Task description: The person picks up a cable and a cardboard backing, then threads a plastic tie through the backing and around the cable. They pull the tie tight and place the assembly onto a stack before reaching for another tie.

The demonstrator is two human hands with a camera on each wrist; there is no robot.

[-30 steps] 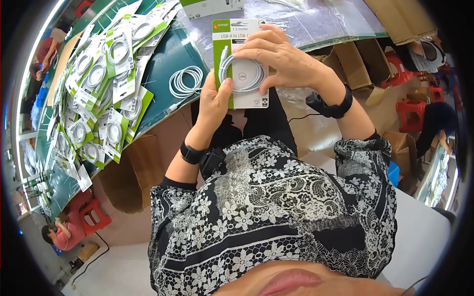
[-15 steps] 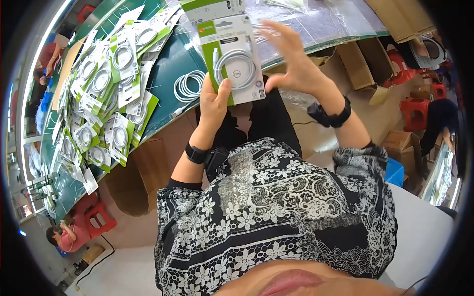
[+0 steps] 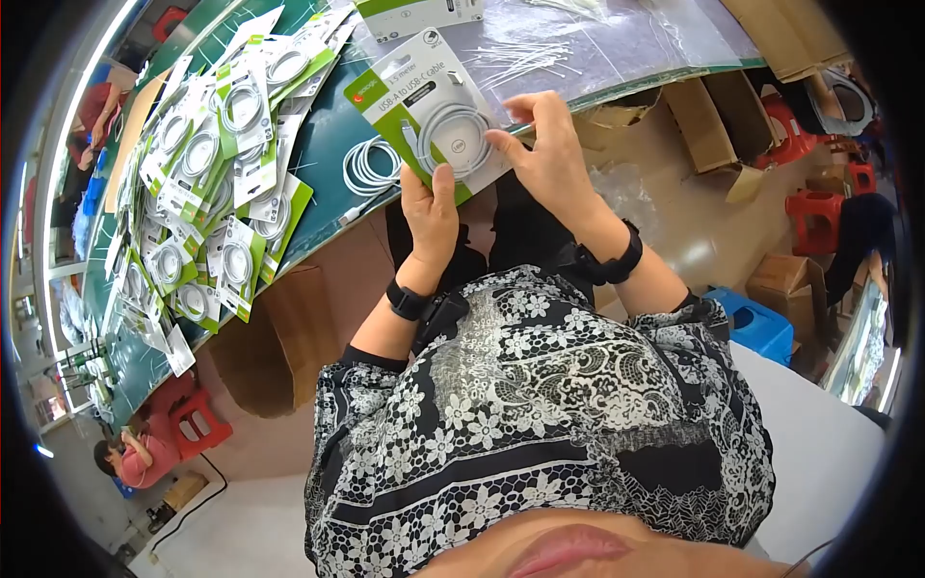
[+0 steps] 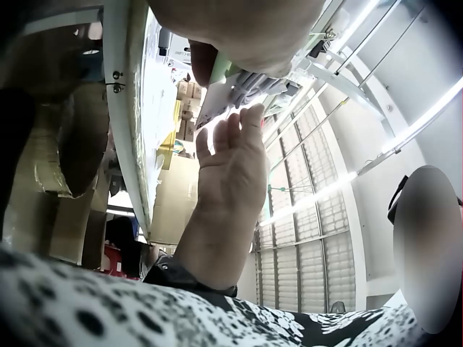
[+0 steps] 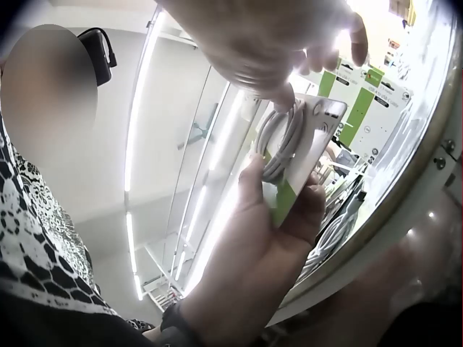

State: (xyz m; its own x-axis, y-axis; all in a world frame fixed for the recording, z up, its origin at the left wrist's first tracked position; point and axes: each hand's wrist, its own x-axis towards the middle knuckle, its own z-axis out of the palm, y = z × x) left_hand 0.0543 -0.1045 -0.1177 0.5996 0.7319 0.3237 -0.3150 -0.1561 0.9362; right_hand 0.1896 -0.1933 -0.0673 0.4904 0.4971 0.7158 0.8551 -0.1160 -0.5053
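My left hand [image 3: 431,217] grips the lower left corner of a white and green packaging card [image 3: 409,91], thumb on its front. The card is printed "USB-A to USB-C cable" and tilts leftward in the head view. On its front lies a coiled white USB cable [image 3: 457,112]. My right hand [image 3: 559,169] is at the card's right edge, its thumb touching the coil; in the right wrist view this thumb [image 5: 282,97] presses near the coil's top while the other fingers [image 5: 358,43] extend past it. Behind the left hand, a loose coiled cable [image 3: 351,175] lies on the green table.
To the left is a large pile of carded cables [image 3: 198,154]. White cable ties [image 3: 525,65] lie spread on the plastic-covered table part, beside more printed cards [image 3: 419,17]. Cardboard boxes [image 3: 699,125] and red stools [image 3: 809,226] stand at the right. Another person [image 3: 145,460] sits at lower left.
The right hand lifted off the card's front, moved away to the right, then came back to the coil's right side. The card has turned counterclockwise in the left hand's grip.
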